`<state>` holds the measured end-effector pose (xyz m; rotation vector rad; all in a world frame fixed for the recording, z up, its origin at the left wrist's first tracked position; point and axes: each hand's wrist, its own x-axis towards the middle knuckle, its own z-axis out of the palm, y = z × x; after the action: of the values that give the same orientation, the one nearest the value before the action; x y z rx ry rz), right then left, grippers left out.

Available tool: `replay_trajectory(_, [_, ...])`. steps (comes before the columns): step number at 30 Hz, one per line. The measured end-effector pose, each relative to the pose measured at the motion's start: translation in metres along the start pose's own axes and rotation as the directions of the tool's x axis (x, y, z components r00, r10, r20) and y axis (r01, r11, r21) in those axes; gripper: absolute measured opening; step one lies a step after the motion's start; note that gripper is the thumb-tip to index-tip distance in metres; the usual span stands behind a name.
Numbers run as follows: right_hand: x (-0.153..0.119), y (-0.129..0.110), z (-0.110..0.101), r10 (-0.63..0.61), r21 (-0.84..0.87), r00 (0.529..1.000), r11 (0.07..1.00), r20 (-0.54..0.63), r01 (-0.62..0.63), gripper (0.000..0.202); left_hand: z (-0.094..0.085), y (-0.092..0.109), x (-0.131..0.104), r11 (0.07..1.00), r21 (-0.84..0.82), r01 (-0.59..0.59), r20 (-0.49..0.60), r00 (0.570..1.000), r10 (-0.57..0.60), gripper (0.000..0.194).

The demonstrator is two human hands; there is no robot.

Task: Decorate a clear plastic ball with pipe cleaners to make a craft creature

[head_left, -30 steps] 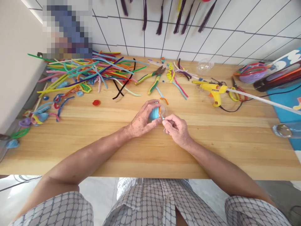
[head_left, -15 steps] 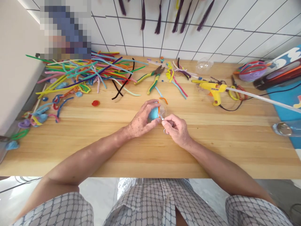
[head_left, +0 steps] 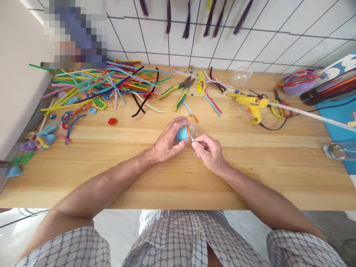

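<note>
Two hands [head_left: 168,142] [head_left: 209,152] partly hide a blue ribbed piece [head_left: 181,134] and small scissors [head_left: 191,137].

View shifted slightly; scissors [head_left: 191,138] seemingly moved.

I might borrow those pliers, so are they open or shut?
Open: the pliers lie on the table with their yellow-and-green handles spread apart.

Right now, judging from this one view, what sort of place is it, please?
Probably a craft workspace; whether at home or in a shop, I cannot tell. The signs are a pile of pipe cleaners, pliers and a glue gun on one table.
</note>
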<state>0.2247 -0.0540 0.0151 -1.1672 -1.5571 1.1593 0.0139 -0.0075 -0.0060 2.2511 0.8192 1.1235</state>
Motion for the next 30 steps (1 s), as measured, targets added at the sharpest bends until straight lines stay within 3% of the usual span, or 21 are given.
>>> replay_trajectory(18, [0.0014, 0.0009, 0.0000, -0.009, 0.003, 1.000, 1.000, -0.008, 0.009, 0.022, 0.0007, 0.0002, -0.0002, 1.000, 0.016, -0.004, -0.008, 1.000, 0.004, 0.053])
replay_trajectory(30, [0.0012, 0.0009, 0.0000, 0.012, -0.008, 1.000, 1.000, -0.014, -0.013, 0.030, 0.0001, 0.0004, -0.0003, 1.000, 0.003, 0.008, 0.002, 1.000, -0.008, 0.054])
